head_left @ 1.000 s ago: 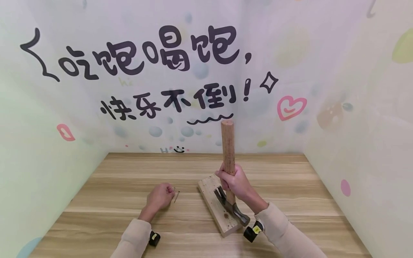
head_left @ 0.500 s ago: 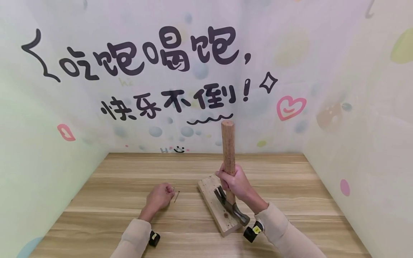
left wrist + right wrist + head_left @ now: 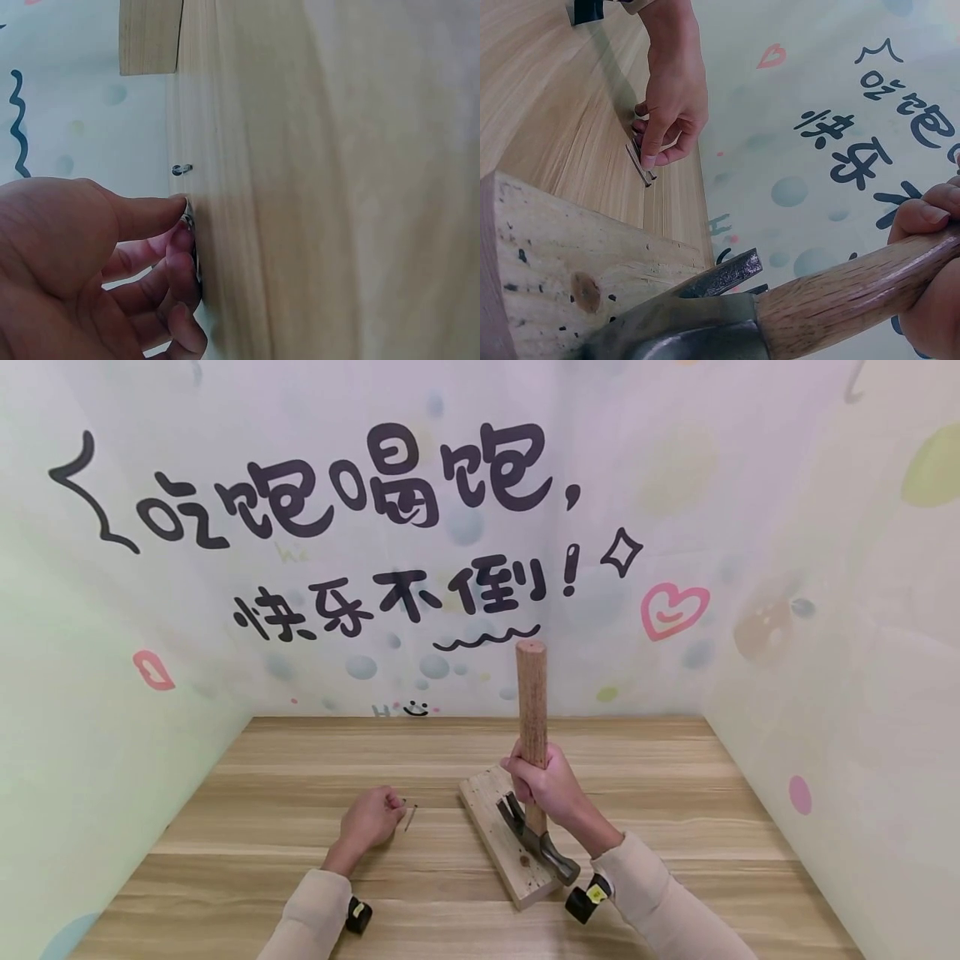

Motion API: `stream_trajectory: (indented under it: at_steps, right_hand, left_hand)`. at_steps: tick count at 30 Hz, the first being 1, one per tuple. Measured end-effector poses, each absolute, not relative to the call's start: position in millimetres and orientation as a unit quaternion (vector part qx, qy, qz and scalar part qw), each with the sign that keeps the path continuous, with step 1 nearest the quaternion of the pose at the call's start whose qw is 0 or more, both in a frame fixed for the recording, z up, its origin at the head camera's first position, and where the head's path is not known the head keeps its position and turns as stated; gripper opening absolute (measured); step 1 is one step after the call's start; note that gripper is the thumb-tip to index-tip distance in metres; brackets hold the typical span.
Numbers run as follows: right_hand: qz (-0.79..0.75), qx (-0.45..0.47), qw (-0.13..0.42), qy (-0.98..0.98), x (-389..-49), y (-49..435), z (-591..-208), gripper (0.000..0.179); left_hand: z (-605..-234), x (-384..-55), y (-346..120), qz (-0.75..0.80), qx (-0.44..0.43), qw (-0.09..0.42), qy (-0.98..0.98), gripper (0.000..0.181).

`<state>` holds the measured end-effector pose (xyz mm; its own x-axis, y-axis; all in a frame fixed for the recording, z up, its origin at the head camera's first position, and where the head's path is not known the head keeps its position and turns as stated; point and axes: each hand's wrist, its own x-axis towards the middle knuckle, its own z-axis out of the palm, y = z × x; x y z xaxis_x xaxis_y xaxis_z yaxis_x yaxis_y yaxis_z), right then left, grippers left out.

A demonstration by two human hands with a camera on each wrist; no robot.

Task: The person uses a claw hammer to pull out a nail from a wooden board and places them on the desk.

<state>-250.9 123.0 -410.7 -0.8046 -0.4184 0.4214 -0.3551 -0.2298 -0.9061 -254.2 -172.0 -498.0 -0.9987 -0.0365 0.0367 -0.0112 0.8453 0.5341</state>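
Observation:
My right hand (image 3: 553, 783) grips the wooden handle of a claw hammer (image 3: 532, 702) just above its head. The hammer stands head down, handle end up, its claw over a thick wooden block (image 3: 491, 835) marked with small dark holes. To the left, my left hand (image 3: 371, 818) rests low at the table, thumb and forefinger pinching a nail (image 3: 653, 176), which the fingers mostly hide. A second nail (image 3: 637, 166) lies on the table right beside those fingertips. In the left wrist view, nail heads (image 3: 182, 169) show just past the thumb.
The wood-grain table (image 3: 300, 752) reaches back to a printed wall covering (image 3: 225, 610) with large dark lettering, and side walls close in left and right. A black wrist camera (image 3: 588, 900) sits at the right cuff, close to the block's near end. Another camera (image 3: 359, 915) is at the left cuff.

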Motion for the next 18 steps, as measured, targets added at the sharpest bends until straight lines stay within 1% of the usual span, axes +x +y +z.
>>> stream_trajectory:
  at_steps: [8, 15, 18]
  right_hand:
    - [-0.731, -0.301, 0.022, 0.612, -252, 126, -412, 0.025]
    - [-0.739, -0.294, 0.033, 0.605, -252, 127, -412, 0.026]
    - [-0.739, -0.298, 0.032, 0.603, -253, 127, -412, 0.026]
  left_hand:
    - [-495, -257, -167, -0.269, 0.025, 0.026, -0.962, 0.009]
    - [-488, -261, -151, -0.258, 0.014, 0.074, -0.963, 0.011]
    - [-486, -263, -141, -0.273, 0.005, 0.083, -0.958, 0.010]
